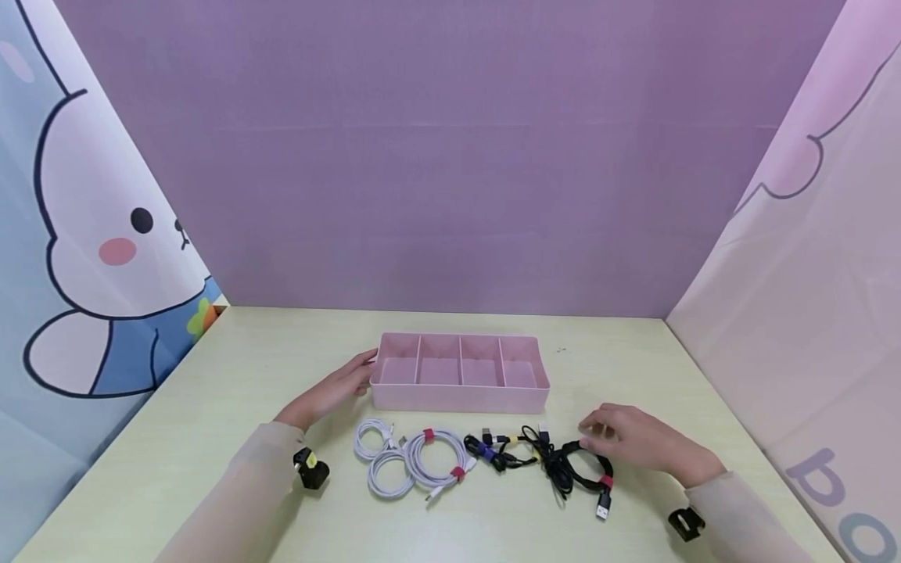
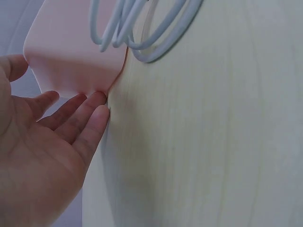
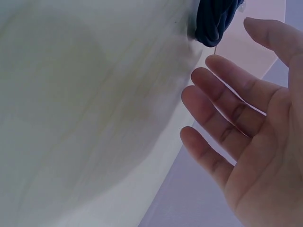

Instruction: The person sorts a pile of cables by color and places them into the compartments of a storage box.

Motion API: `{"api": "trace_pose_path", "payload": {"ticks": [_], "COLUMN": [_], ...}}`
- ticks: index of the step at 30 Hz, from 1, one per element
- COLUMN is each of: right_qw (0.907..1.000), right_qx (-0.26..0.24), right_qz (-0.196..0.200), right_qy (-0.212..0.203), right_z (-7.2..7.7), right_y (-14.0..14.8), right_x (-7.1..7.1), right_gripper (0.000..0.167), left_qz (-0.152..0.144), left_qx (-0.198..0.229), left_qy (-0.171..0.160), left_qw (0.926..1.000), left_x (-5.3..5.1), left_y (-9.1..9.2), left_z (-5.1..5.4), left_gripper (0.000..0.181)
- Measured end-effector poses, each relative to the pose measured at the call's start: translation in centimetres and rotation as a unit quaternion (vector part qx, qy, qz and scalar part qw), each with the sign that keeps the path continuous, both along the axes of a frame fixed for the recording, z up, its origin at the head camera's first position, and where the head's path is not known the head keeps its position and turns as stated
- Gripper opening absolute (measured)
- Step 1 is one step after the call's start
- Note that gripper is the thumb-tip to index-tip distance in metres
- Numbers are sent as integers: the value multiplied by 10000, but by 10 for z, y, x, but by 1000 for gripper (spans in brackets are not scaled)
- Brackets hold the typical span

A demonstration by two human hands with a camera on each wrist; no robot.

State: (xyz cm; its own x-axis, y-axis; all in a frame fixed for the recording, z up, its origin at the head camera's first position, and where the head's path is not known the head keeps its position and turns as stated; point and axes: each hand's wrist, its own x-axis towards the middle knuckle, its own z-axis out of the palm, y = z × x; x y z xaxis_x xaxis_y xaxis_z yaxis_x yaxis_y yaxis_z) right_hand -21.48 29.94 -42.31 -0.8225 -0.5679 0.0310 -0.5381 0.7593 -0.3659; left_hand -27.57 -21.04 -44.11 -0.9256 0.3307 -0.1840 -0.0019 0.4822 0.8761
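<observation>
A pink box [image 1: 459, 398] with four compartments, all bare inside, stands on the table. My left hand [image 1: 339, 389] touches the box's left end; in the left wrist view the fingertips of that hand [image 2: 57, 127] meet the pink wall [image 2: 71, 52], fingers relaxed. In front of the box lie coiled white cables [image 1: 436, 477] with red ties at left and bundled black cables [image 1: 559, 469] at right. Beside the black coil, my right hand [image 1: 644, 442] hovers with loosely bent fingers. The right wrist view shows that hand [image 3: 251, 123] holding nothing, near the dark cable [image 3: 213, 21].
The pale wooden table [image 1: 296, 336] ends at a purple backdrop [image 1: 450, 156]. A printed cloth with a cartoon rabbit [image 1: 120, 188] hangs at the left, and a pale printed cloth [image 1: 809, 313] at the right.
</observation>
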Motion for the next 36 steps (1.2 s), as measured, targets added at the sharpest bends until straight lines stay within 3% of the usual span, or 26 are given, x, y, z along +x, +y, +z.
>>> {"api": "trace_pose_path", "payload": {"ticks": [17, 36], "right_qw": [9955, 9949], "right_qx": [-359, -434], "right_qz": [129, 207], "right_qy": [-866, -887], "right_z": [2, 0], "right_y": [1, -2], "right_x": [-2, -2], "right_gripper": [23, 10], "left_qz": [-175, -223], "left_qx": [46, 154], "left_qy": [-26, -12], "left_qw": [9998, 9996], "left_x": [0, 1], "left_y": [0, -1], "left_z": [-2, -3], "left_gripper": [76, 75]}}
